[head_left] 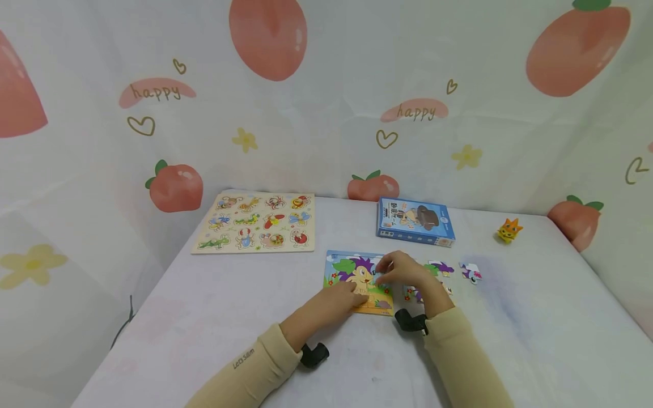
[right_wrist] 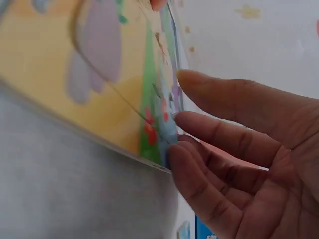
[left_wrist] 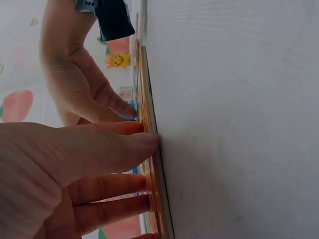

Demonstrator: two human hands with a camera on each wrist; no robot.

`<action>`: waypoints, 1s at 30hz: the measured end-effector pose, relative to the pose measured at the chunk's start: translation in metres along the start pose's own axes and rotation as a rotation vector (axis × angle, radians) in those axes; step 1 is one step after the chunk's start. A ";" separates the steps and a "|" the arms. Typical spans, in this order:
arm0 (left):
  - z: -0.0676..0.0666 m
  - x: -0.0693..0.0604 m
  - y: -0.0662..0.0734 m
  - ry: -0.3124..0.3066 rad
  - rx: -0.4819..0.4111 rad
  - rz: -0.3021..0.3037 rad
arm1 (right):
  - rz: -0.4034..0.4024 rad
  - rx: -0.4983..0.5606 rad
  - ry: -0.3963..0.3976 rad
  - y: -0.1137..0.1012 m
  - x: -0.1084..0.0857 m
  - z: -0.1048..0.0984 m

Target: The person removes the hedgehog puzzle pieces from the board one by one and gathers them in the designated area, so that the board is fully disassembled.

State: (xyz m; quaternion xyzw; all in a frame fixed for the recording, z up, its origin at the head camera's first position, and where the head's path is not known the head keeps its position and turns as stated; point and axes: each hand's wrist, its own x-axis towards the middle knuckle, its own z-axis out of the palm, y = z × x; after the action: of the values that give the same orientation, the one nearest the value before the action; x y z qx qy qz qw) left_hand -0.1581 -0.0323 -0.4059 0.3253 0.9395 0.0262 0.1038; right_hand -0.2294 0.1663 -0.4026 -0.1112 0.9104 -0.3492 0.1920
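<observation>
Flat rectangular purple-hedgehog puzzle board [head_left: 363, 276] under both hands: left hand [head_left: 333, 302] on near side, fingers extended; right hand [head_left: 410, 268] at right side, fingers loosely bent, nothing visibly pinched, nearer loose flat multicoloured puzzle pieces [head_left: 470, 273] right of board.

Blue, green and yellow puzzle [head_left: 363, 275]

A colourful hedgehog puzzle [head_left: 363, 274] lies flat beside loose pieces [head_left: 470, 273].

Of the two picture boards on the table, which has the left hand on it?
The hedgehog puzzle, the smaller board, with the left hand on it; the larger bug board lies farther back and leftward, untouched.
</observation>
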 end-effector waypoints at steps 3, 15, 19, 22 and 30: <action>0.002 -0.001 0.002 -0.008 0.001 -0.012 | 0.004 0.003 0.014 -0.001 0.000 0.003; 0.003 -0.004 0.007 -0.014 0.016 -0.021 | 0.004 0.005 0.040 -0.001 -0.001 0.005; 0.003 -0.005 0.008 -0.014 0.010 -0.020 | 0.010 0.002 0.041 -0.002 -0.001 0.005; 0.003 -0.005 0.008 -0.011 0.006 -0.021 | -0.001 -0.012 0.037 -0.003 -0.002 0.005; 0.003 -0.005 0.008 -0.001 0.028 -0.019 | -0.011 0.012 0.035 -0.001 -0.003 0.001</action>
State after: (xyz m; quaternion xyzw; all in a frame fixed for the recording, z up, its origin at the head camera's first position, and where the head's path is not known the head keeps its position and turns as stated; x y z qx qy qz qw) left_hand -0.1490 -0.0285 -0.4068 0.3180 0.9427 0.0120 0.1000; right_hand -0.2256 0.1657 -0.4018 -0.1089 0.9109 -0.3575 0.1749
